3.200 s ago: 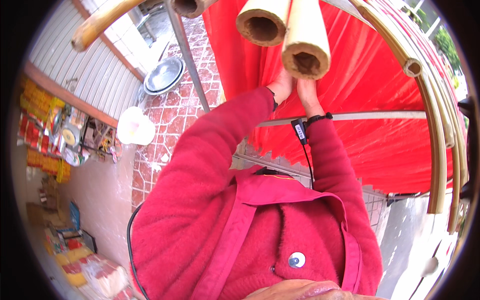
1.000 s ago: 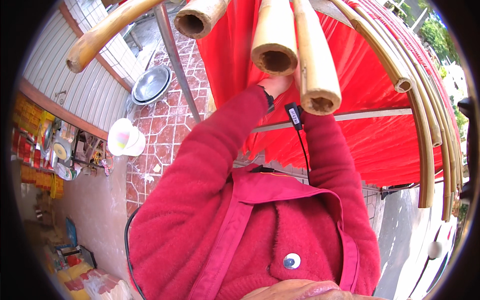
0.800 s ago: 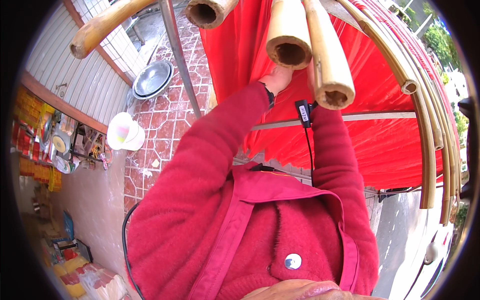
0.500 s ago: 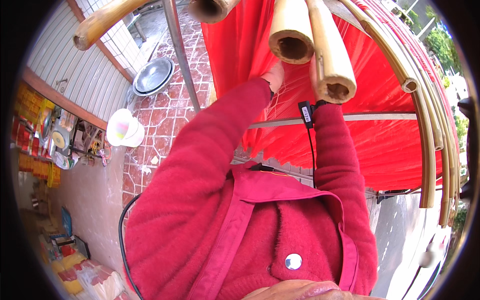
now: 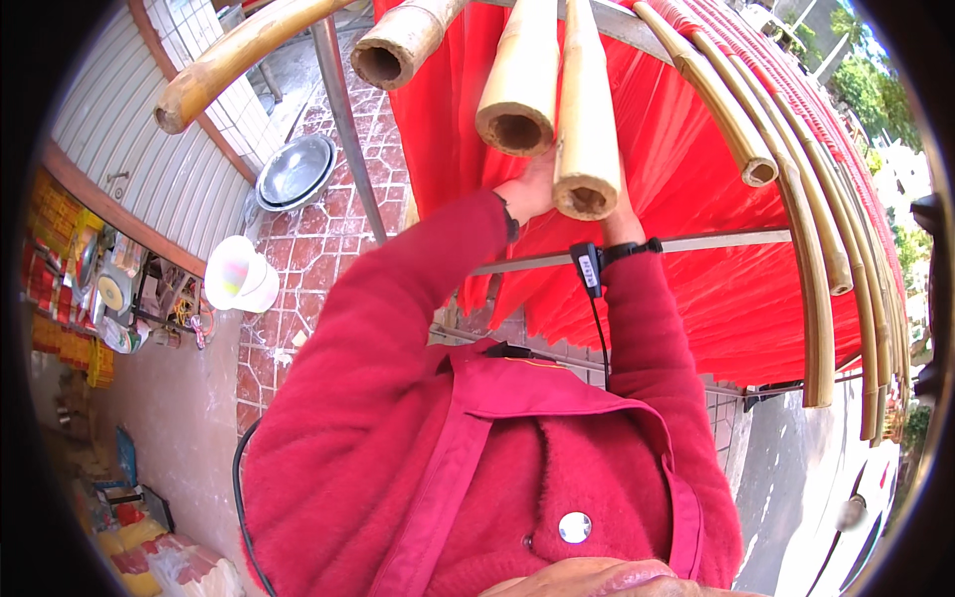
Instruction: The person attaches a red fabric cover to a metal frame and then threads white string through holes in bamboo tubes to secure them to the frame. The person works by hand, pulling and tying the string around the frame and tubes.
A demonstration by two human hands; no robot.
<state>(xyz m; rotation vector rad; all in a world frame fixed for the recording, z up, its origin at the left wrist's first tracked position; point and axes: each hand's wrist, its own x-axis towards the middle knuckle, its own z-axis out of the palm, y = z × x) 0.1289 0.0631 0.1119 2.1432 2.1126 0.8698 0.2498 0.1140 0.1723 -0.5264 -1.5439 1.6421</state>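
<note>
Both my arms reach up among bamboo poles hung with long red strands (image 5: 686, 164). My left hand (image 5: 533, 189) is beneath the open end of a thick bamboo pole (image 5: 524, 75), close to the strands behind it. My right hand (image 5: 624, 224) is just right of a second bamboo pole (image 5: 585, 109), whose hollow end hangs between my wrists. The poles hide the fingers of both hands, so their grip does not show. A black clip-like device with a cable (image 5: 588, 269) sits beside my right wrist.
More bamboo poles (image 5: 818, 298) fan out on the right. A metal bar (image 5: 721, 240) crosses behind my right wrist, and a metal post (image 5: 348, 129) stands at the left. Metal basins (image 5: 296, 171) and a white bucket (image 5: 257, 284) rest on the red tiled floor.
The two middle poles now appear further left, and the poles on the right have shifted left too. My hands have also moved left in view, and more of both wrists shows.
</note>
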